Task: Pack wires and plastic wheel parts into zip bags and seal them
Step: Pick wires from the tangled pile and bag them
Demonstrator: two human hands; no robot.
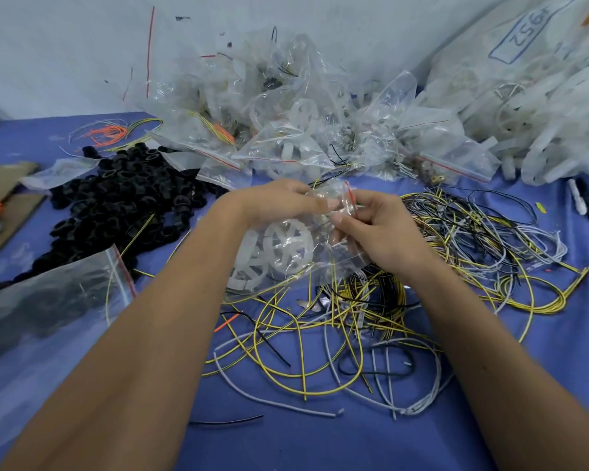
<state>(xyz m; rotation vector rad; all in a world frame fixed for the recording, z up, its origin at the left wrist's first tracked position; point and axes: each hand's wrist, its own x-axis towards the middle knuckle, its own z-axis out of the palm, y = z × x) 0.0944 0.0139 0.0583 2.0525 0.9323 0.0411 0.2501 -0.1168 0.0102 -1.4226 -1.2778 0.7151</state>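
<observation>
At frame centre, the left hand (279,202) and right hand (378,226) pinch the red-striped mouth of a crinkly clear zip bag (306,246); translucent white spoked wheels (283,246) show inside. Thin yellow, black and white wires (371,321) tangle below on the blue tablecloth (320,436). Matte black rings (116,205) heap at left; filled bags (286,130) pile against a pale wall (65,45).

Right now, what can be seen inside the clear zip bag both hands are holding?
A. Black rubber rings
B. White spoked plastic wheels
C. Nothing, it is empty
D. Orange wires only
B: white spoked plastic wheels show through the clear zip bag, whose red-striped top the left hand and right hand pinch; the black rings lie in a heap on the table to the left.
</observation>
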